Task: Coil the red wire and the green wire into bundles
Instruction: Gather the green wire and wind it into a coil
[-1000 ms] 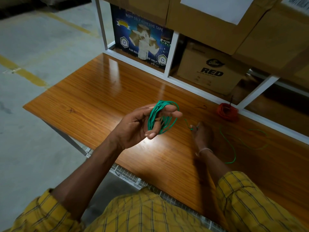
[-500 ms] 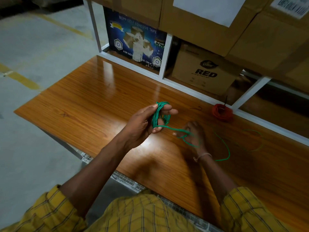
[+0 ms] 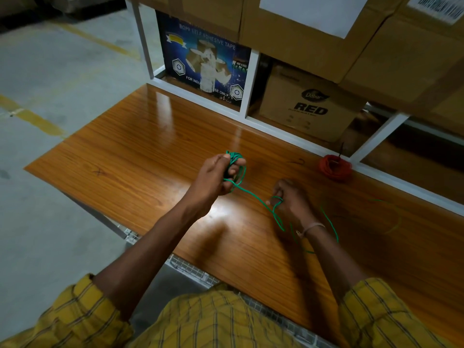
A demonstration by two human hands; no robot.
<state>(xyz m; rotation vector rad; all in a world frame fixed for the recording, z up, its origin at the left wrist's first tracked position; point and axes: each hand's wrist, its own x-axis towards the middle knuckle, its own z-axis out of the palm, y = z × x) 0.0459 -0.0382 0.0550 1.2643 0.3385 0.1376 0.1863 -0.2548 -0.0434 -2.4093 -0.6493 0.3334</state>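
Green wire [image 3: 253, 197], one length, partly coiled. Coiled portion sits in the left hand [image 3: 216, 175], fingers curled tight around the loops so they cannot spring apart; this hand is raised over the middle of the wooden tabletop [image 3: 140, 156], toward its far edge. A taut run leads from the coil to the right hand [image 3: 291, 199], which pinches the strand between thumb and fingers, apparently to feed it under tension for the next turn. Remaining slack trails in loose curves over the tabletop's right side, free to be drawn in; judged roughly half wound.

Red wire [image 3: 335, 168], one bundle, already coiled, resting against the white shelf frame [image 3: 286, 136] at the far edge, right of centre, well apart from both hands and out of the working area.
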